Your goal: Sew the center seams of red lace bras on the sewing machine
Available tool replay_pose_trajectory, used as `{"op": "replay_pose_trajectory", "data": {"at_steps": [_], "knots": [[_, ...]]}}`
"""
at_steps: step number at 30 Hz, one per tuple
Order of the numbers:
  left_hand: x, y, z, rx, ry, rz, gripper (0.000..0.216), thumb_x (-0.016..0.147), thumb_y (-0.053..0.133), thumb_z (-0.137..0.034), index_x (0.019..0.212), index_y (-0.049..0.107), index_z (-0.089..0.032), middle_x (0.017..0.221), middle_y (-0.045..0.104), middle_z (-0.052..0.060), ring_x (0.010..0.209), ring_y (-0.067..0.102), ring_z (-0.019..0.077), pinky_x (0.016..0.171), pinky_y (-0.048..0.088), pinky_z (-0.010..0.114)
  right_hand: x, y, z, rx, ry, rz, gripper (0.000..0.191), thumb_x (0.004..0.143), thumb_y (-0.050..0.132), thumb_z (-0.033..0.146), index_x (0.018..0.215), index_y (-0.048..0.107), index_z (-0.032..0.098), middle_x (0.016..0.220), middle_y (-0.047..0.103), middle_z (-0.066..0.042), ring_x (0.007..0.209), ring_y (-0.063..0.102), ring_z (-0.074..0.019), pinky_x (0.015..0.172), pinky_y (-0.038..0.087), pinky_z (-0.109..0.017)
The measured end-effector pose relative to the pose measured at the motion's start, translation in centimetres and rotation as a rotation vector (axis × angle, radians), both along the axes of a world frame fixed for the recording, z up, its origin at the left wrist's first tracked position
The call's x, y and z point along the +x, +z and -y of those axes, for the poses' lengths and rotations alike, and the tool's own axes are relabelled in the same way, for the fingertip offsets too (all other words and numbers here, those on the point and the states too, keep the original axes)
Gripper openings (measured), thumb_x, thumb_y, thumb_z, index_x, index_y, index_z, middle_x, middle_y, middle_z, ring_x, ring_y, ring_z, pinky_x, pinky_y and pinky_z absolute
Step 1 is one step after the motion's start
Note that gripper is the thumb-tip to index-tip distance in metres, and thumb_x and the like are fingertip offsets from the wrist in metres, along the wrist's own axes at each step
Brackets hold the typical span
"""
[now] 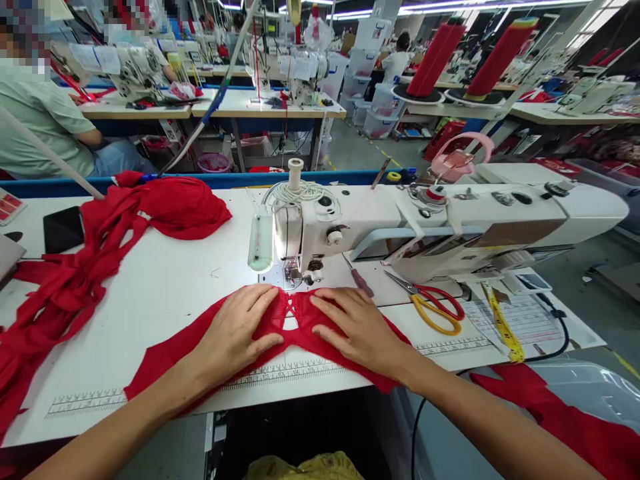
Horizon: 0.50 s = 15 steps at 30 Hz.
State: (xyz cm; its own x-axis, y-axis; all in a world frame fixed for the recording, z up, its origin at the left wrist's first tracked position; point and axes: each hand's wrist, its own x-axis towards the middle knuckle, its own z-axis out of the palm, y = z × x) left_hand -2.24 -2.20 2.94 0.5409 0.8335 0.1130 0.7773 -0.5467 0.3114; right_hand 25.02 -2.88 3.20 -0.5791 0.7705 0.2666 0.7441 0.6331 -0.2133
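A red fabric piece (293, 323) with crossed straps lies flat on the white table (165, 293), just in front of the needle of the white sewing machine (400, 220). My left hand (237, 330) rests flat on the left part of the fabric, fingers stretched out toward the needle. My right hand (357, 327) lies flat on its right part, fingers pointing left toward the strap crossing. Both hands press the cloth down; neither grips it.
A heap of red fabric pieces (100, 247) covers the table's left side. Scissors with red and yellow handles (435, 310), a screwdriver (359, 278) and a yellow tape measure (503, 323) lie right of the needle. Another person (40, 113) sits at the back left.
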Motion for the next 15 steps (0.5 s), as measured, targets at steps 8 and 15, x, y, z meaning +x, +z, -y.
{"op": "replay_pose_trajectory", "data": {"at_steps": [8,15], "knots": [[1.2,1.7,-0.3,-0.246,0.326,0.242,0.044,0.055,0.086,-0.036,0.091,0.066,-0.021,0.079,0.069,0.006,0.086,0.064,0.0328,0.083,0.044,0.042,-1.1,0.3,0.2,0.114,-0.249,0.063,0.014,0.095,0.052,0.017,0.092,0.065,0.015,0.102,0.069,-0.014,0.094,0.063,-0.0277,0.084,0.049,-0.042],[2.3,1.5,2.6,-0.134,0.524,0.67,0.012,0.078,0.057,-0.036,0.077,0.055,-0.024,0.069,0.062,-0.001,0.064,0.055,0.0179,0.066,0.042,0.029,-8.6,4.2,7.8,-0.111,0.485,-0.278,0.018,0.101,0.047,0.03,0.108,0.061,0.022,0.09,0.07,-0.003,0.084,0.065,-0.0164,0.072,0.048,-0.026]]}}
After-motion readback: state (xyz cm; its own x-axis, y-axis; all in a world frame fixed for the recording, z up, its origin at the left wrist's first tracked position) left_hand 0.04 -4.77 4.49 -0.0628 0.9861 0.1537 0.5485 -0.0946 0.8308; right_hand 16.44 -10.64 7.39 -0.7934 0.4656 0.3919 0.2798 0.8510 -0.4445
